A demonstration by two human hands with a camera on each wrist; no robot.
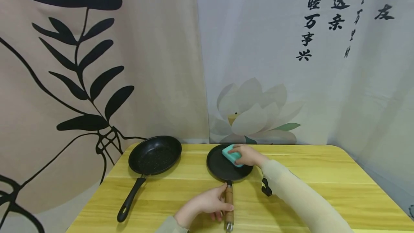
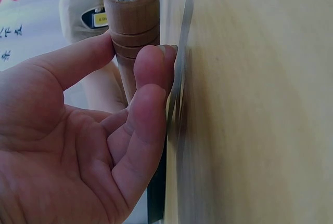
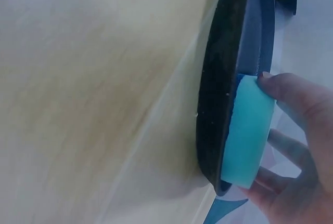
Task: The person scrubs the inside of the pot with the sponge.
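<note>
Observed at far left of desk [image 1: 307, 158]: deep black frying pan [image 1: 156, 157], untouched, black handle [image 1: 130, 200] angled toward near edge. Judged rigid and probably the heavier of the two pans; best lifted by that handle, close to the bowl.

Found at centre: left hand [image 1: 207, 201] with thumb and bent fingers set against wooden handle [image 1: 229, 197]; firmness of grip not determinable. Rated stiff and dry-looking, likely to give good purchase; best held around the middle, clear of metal ring [image 1: 229, 227] at its end.

Located just beyond, level on desk: flat black pan [image 1: 220, 170], shallow-rimmed, joined to wooden handle. Estimated as stiff, moderately light, with a smooth surface apt to slip or pivot under rubbing; to be steadied by wooden handle.

Recorded toward right of that pan, touching it: turquoise sponge [image 1: 230, 155], pinched between thumb and fingers of right hand [image 1: 248, 155]. Assessed as light, soft, compressible and hard to break; best taken by the sides, with lower face left free and fingertips off the pan.
</note>
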